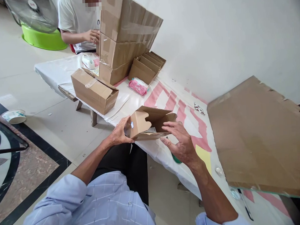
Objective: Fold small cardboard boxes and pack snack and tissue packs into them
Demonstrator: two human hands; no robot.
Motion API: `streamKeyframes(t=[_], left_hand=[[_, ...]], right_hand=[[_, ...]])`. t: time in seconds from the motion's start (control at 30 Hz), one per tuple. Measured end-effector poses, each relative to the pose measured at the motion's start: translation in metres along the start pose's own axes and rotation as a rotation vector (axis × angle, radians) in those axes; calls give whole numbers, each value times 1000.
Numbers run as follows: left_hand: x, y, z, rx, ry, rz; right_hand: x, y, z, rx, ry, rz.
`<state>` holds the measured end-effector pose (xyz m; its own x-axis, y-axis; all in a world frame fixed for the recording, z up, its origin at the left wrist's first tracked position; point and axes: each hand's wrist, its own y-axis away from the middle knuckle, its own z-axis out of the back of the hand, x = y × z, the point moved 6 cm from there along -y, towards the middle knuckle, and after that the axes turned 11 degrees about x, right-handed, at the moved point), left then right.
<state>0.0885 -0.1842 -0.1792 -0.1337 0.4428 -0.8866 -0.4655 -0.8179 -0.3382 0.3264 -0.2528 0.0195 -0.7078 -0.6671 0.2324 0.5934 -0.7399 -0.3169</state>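
Note:
An open cardboard box [151, 136] sits at the table's front edge, its top flaps up. Inside it a small pale printed piece [151, 130] partly shows. My left hand [121, 131] grips the box's left end, thumb at the lower front corner and fingers on the far side. At the right end, my right hand [179, 141] is open with its fingers spread; whether the fingertips touch the flap I cannot tell. Under that hand, a green round item [176, 158] is mostly hidden.
Another cardboard box [93, 92] lies ahead to the left, near stacked taped boxes [126, 36]. Beside these are a pink wipes pack [138, 86] and folded cardboard [145, 67]. A large cardboard sheet [262, 140] leans at right. A person [77, 25] sits across, behind the stack.

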Motion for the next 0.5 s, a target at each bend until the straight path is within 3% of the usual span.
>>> streamKeyframes(t=[0.1, 0.2, 0.33, 0.43, 0.5], left_hand=[[-11, -4, -7, -33, -42, -40], [-12, -5, -12, -57, -79, -39], [-2, 2, -10, -47, -57, -2], [0, 11, -4, -57, 28, -27], [-2, 16, -1, -98, 91, -32]], right_hand=[[39, -20, 7, -107, 137, 84], [62, -36, -2, -107, 265, 83], [52, -46, -32, 37, 308, -15], [38, -47, -52, 164, 219, -82], [34, -46, -58, 183, 147, -113]])
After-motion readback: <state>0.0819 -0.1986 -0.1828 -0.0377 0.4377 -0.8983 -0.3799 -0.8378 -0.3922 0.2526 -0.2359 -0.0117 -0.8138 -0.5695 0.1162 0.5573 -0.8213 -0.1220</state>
